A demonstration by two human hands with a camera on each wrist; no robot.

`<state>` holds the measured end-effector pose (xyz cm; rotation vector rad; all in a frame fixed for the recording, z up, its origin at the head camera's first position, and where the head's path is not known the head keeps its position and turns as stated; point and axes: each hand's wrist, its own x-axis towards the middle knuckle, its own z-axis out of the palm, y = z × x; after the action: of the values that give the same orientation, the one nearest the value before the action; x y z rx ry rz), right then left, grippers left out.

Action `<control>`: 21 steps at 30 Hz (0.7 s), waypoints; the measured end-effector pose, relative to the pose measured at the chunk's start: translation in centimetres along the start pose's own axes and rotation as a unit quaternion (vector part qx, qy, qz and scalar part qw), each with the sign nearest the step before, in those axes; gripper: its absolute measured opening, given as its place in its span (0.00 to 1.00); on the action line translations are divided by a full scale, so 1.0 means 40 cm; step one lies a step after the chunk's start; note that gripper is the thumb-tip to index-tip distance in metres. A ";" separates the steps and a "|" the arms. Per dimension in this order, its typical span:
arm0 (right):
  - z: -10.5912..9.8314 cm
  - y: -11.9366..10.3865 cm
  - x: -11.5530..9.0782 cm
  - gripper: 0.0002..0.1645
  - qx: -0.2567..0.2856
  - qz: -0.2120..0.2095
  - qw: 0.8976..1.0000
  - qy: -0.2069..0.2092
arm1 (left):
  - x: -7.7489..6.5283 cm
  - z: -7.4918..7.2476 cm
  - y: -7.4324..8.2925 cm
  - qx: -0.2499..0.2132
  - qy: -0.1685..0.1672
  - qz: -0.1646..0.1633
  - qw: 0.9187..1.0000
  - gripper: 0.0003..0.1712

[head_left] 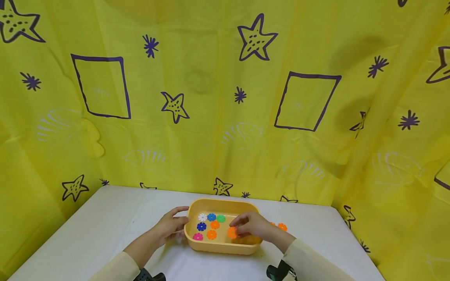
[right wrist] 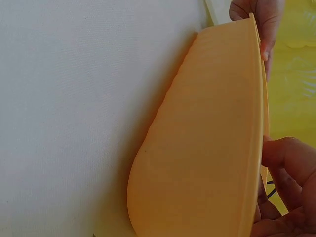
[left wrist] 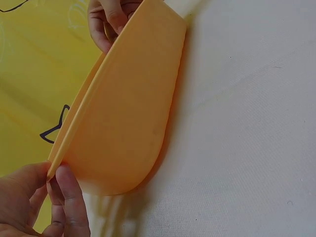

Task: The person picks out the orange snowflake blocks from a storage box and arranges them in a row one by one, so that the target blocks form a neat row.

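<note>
A shallow orange-yellow plastic tub [head_left: 221,247] stands on the table. My left hand [head_left: 170,226] grips its left rim; in the left wrist view the thumb and fingers [left wrist: 69,192] pinch the edge from both sides. Reaching over the right side, my right hand [head_left: 247,225] pinches an orange snowflake disc [head_left: 232,233] inside the tub. Several more notched discs lie on the tub floor at the left: white [head_left: 202,217], light blue [head_left: 211,217], green [head_left: 220,218], dark blue [head_left: 201,226], pink [head_left: 198,237] and orange [head_left: 211,234]. In the right wrist view, the tub wall hides the discs.
Orange discs [head_left: 282,226] lie on the table right of the tub, partly behind the right wrist. A white cloth covers the table [head_left: 116,218]. A yellow patterned curtain [head_left: 211,148] hangs along the back and both sides.
</note>
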<state>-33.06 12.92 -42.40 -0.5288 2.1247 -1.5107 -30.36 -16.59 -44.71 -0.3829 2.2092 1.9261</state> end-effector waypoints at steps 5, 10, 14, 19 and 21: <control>-0.009 -0.001 -0.005 0.15 -0.004 -0.004 1.000 0.004 | -0.001 -0.001 0.001 -0.001 -0.002 0.000 1.000 0.30; -0.018 0.004 -0.009 0.15 0.003 -0.006 1.000 0.006 | 0.001 -0.001 -0.001 -0.007 -0.001 0.000 1.000 0.29; -0.024 0.006 -0.015 0.15 0.006 -0.007 1.000 0.009 | 0.002 -0.001 -0.002 -0.010 -0.002 0.002 1.000 0.29; -0.035 0.005 -0.025 0.16 -0.003 -0.011 1.000 0.012 | 0.001 -0.001 0.001 -0.007 -0.002 0.000 1.000 0.29; -0.040 0.005 -0.028 0.16 -0.005 -0.010 1.000 0.014 | 0.001 -0.001 0.001 -0.005 -0.002 0.000 1.000 0.29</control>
<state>-33.09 14.82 -41.97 -0.5364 2.1550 -1.5290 -30.40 -16.61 -44.67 -0.3790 2.1979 1.9366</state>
